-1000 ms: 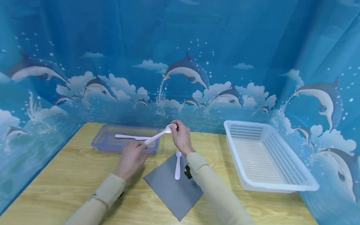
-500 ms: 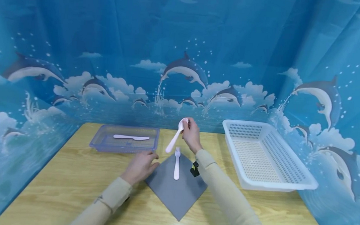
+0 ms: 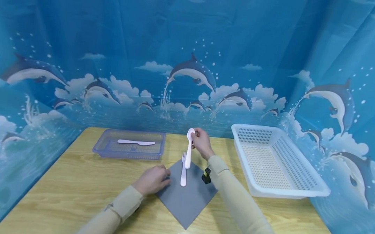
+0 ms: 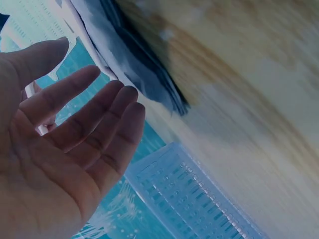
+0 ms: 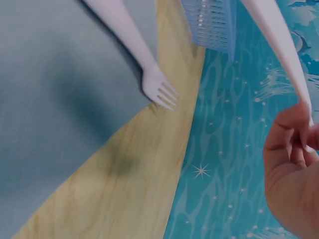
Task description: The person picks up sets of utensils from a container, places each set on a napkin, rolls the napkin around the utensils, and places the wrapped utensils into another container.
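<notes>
A pale pink spoon (image 3: 188, 153) is pinched near its bowl by my right hand (image 3: 201, 142), its handle pointing toward me above the fork. The pink fork (image 3: 183, 176) lies on a grey cloth (image 3: 186, 204) set like a diamond, tines away from me. In the right wrist view the hand (image 5: 291, 169) grips the spoon (image 5: 279, 40), raised off the fork (image 5: 129, 40). My left hand (image 3: 153, 180) is at the cloth's left corner; the left wrist view shows this hand (image 4: 65, 129) with fingers relaxed and palm bare, beside the cloth (image 4: 124, 55).
A purple mesh basket (image 3: 127, 155) at the back left holds a pink knife (image 3: 136, 142). On the right stands a large white basket (image 3: 284, 192). A blue dolphin-printed curtain (image 3: 166, 32) rises behind the wooden table (image 3: 62, 181).
The spoon left my left hand and moved rightward in my right hand, its handle swinging over the fork. My left hand came away from the purple basket to the cloth's left corner.
</notes>
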Demonstrator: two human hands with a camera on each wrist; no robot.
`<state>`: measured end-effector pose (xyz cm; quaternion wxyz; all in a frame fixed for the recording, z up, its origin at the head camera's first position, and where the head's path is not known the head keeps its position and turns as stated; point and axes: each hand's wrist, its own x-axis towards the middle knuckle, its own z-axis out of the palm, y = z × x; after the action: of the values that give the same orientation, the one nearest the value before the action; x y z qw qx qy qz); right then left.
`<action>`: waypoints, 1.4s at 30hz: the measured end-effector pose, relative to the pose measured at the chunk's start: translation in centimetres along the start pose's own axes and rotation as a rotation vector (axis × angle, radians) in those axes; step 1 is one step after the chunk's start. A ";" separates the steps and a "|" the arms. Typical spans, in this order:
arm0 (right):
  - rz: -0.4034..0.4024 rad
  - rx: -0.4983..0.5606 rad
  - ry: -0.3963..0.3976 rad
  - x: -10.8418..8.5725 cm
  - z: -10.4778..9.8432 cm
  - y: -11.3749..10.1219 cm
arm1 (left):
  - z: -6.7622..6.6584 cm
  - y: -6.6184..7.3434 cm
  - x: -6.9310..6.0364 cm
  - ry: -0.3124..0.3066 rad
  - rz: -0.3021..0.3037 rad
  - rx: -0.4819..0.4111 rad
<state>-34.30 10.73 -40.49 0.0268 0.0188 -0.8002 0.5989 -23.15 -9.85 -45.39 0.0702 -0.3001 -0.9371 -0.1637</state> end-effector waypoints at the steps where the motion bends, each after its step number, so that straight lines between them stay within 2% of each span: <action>1: 0.008 -0.012 -0.020 -0.1 0.1 0.1 | 0.0 0.0 0.0 -0.002 0.007 -0.001; 4: 0.035 -0.060 -0.081 -0.4 0.4 0.4 | 0.2 -0.1 -0.1 -0.008 0.024 -0.002; 8: 0.028 -0.142 -0.139 -0.8 1.1 0.9 | 0.4 -0.2 -0.2 -0.008 0.043 -0.002; 13: 0.009 -0.191 -0.176 -1.1 1.9 1.7 | 0.3 -0.3 0.0 0.000 0.076 0.012; 16: 0.021 -0.224 -0.192 -1.2 2.3 2.2 | 0.2 -0.3 0.0 -0.022 0.080 0.029; 21: 0.052 -0.299 -0.198 -1.3 2.8 2.5 | 0.0 -0.1 -0.2 -0.062 0.051 0.049; 31: 0.012 -0.473 -0.169 -1.0 3.0 4.2 | 0.0 0.2 -0.1 -0.114 -0.008 0.063; 42: 0.019 -0.596 -0.177 -1.2 3.4 4.4 | 0.1 0.3 -0.2 -0.095 -0.002 0.076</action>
<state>-33.47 8.73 -45.78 -0.0442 0.0548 -0.9400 0.3340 -22.81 -9.71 -45.46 0.0371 -0.3038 -0.9452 -0.1135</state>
